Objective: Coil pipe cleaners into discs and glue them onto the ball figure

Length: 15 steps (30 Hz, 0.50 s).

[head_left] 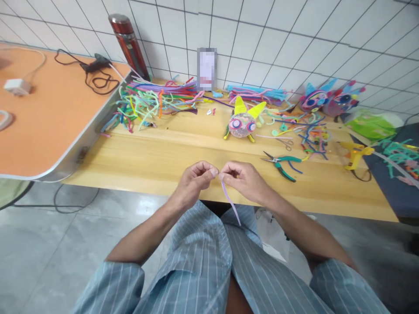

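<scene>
A lilac pipe cleaner (231, 203) hangs down past the table's front edge, its top end pinched in the fingers of my right hand (241, 178). My left hand (198, 179) is closed right beside it, thumb against the forefinger, fingertips almost meeting the right ones. Whether the left fingers also grip the pipe cleaner's tip is hidden. Beyond my hands stands a clear ball figure (242, 125) with yellow ears and feet and pink-and-blue round eyes. Teal-handled pliers (281, 165) lie open to the right, with small scissors (286, 144) behind them.
Piles of coloured pipe cleaners (147, 102) line the wall, alongside a red thermos (129, 46) and a propped phone (207, 69). Two finished-looking figures (316, 99) sit at the back right. A yellow glue gun (355, 155) rests near the right edge. An orange table (59, 117) adjoins at left.
</scene>
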### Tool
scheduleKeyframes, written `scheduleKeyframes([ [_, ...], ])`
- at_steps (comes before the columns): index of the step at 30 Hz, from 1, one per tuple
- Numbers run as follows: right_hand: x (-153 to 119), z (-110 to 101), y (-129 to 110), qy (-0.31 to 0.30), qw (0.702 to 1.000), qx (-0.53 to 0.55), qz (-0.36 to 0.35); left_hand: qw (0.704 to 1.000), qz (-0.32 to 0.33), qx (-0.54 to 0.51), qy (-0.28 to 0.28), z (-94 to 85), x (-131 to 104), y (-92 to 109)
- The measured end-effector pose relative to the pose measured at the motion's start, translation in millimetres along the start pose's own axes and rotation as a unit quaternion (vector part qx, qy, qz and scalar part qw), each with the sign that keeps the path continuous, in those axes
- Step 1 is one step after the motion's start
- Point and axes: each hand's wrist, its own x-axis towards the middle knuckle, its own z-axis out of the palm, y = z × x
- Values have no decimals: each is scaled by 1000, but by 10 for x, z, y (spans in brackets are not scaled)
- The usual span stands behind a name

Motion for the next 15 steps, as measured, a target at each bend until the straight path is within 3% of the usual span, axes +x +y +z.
scheduleKeyframes([
  [4, -63, 83, 49, 50, 998, 40, 4, 992, -5, -116, 49, 240, -44, -160],
  [7, -105, 44, 92, 29, 997, 63, 28, 990, -27, -134, 23, 239, -46, -190],
  [11, -130, -82, 124, -35, 998, 45, 39, 998, -16, -6, -53, 28, -12, -84],
  [15, -112, -145, 94, -72, 996, 23, 43, 985, 3, 135, -109, -129, 16, 91],
])
